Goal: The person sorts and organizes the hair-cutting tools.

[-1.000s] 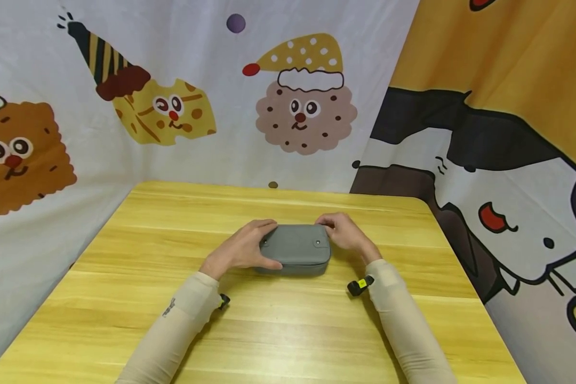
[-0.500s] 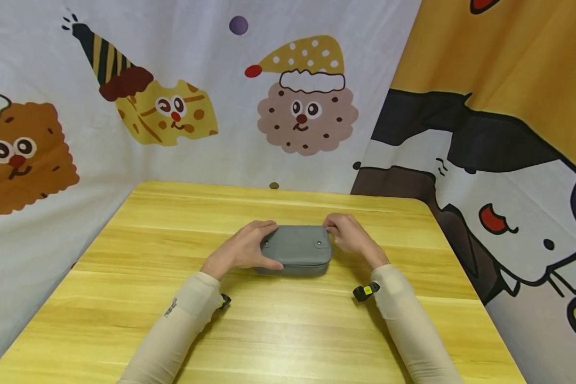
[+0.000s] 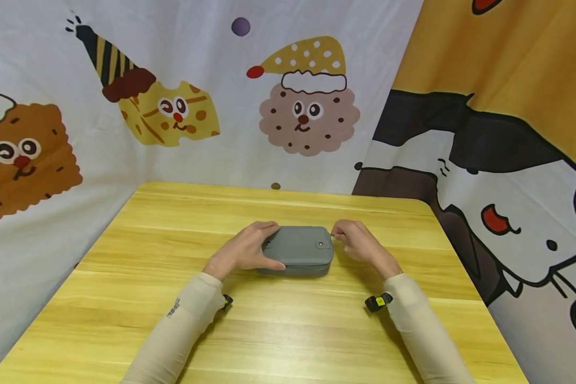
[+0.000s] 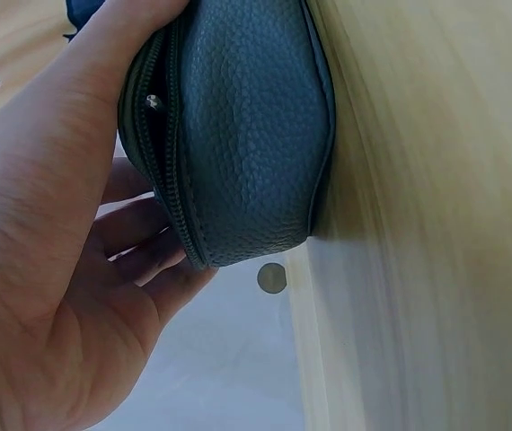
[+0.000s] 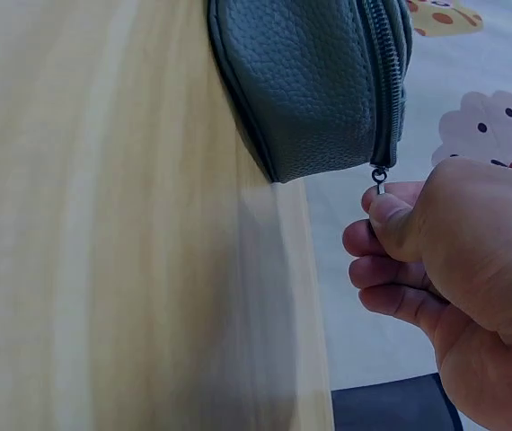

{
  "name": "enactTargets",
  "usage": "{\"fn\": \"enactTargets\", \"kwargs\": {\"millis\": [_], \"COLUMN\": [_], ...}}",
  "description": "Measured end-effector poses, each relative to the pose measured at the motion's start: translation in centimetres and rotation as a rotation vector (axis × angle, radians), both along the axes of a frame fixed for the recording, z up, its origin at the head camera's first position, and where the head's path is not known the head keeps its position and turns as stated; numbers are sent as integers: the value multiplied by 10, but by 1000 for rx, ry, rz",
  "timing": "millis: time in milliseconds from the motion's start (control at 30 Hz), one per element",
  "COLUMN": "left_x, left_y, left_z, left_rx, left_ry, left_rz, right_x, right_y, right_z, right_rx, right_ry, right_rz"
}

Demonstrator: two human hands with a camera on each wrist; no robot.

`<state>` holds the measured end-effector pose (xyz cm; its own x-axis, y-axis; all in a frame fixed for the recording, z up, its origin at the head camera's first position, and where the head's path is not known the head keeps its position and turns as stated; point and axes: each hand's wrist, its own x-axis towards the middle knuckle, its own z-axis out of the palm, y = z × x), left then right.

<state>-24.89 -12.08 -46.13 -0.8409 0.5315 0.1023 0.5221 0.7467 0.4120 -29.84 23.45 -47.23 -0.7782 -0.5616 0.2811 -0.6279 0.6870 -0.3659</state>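
A grey pebbled-leather zip case (image 3: 298,246) lies flat on the wooden table, its lid marked by two small snaps. My left hand (image 3: 246,248) grips its left end, thumb along the near side and fingers at the far side. Beside the far right corner, my right hand (image 3: 360,242) pinches a small metal zipper pull (image 5: 380,187) between thumb and forefinger, the other fingers curled. At the case's left end the zipper teeth (image 4: 173,144) stand parted, with a small metal stud (image 4: 154,102) in the gap. The inside of the case is hidden.
The yellow wooden table (image 3: 288,330) reaches back to a white curtain (image 3: 182,165) printed with cartoon figures. An orange and black printed curtain (image 3: 499,138) hangs on the right. A small black camera (image 3: 378,302) sits at the right wrist, another (image 3: 228,302) at the left.
My right hand has moved to the right and slightly nearer along the far right corner, pulling the zipper pull. The left hand keeps its grip, and the case stays nearly in place.
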Motion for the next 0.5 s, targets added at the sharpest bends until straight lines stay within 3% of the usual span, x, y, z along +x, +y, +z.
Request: {"fn": "enactTargets", "kwargs": {"millis": [500], "left_x": [0], "left_y": [0], "left_z": [-3], "left_rx": [-21], "left_ry": [19], "left_rz": [-8], "right_x": [28], "right_y": [6], "right_z": [7], "right_rx": [62], "right_ry": [28], "right_rz": [28]}}
